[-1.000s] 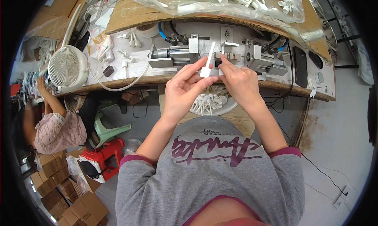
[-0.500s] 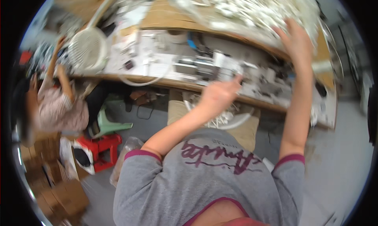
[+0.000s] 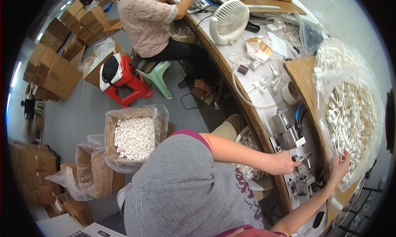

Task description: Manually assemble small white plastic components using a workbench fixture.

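My left hand (image 3: 282, 162) is at the metal fixture (image 3: 304, 167) on the bench. Its fingers are curled, with the index fingertip at the fixture; anything pinched there is too small to make out. My right hand (image 3: 340, 167) reaches to the near edge of a clear plastic bag (image 3: 326, 101) heaped with white stick-like plastic parts (image 3: 357, 117). Thumb and fingers close around the end of one such part. A second metal block (image 3: 284, 123) with a blue tube stands just beyond the fixture.
A white fan (image 3: 229, 22), a tape roll (image 3: 291, 92) and loose white parts (image 3: 264, 84) lie along the bench. A lined carton (image 3: 109, 134) of white pieces stands at left, near a red stool (image 3: 128, 88). Another person (image 3: 148, 22) sits farther along the bench.
The view has swung left, bringing the carton and stacked boxes into sight. My right hand has gone from spread fingers over the bag to closing among the parts; my left stays at the fixture.
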`<state>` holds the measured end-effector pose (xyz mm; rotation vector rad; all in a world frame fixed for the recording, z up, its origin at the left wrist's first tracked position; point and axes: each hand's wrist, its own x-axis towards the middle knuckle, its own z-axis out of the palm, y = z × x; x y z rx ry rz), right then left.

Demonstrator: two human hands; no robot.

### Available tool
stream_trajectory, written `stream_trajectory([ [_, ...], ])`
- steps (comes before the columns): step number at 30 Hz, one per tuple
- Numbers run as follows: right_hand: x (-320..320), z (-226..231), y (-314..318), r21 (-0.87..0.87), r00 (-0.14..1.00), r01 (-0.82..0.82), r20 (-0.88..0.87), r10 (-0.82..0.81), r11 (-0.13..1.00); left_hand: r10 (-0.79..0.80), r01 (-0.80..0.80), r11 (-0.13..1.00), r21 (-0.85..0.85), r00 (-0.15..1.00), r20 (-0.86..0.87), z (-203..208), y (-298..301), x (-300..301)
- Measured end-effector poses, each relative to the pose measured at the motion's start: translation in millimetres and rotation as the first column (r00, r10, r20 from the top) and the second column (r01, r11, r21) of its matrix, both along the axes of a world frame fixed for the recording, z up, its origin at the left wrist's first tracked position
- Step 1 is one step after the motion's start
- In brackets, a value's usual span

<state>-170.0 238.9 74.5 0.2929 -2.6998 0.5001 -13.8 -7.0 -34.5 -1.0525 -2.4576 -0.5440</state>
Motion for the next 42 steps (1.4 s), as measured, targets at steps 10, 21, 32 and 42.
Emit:
stream_trajectory([
  [10,13,7,1,0.186,0.977,-0.021,-0.206,0.06,0.982,0.011,-0.012,0.996,0.086,1.0,0.007,-19,8,-9],
  [21,-27,4,73,-0.804,0.996,-0.027,0.033,0.089,0.594,-0.063,0.061,0.998,0.021,0.986,0.152,16,-2,12],
  [32,-45,9,72,-0.985,0.911,-0.049,-0.112,0.397,-0.167,-0.33,0.321,0.943,0.089,0.868,0.371,-25,-3,31],
  [42,105,33,-79,-0.999,0.852,0.032,0.05,0.521,0.043,-0.449,-0.224,0.573,0.788,0.719,0.531,55,-27,25],
])
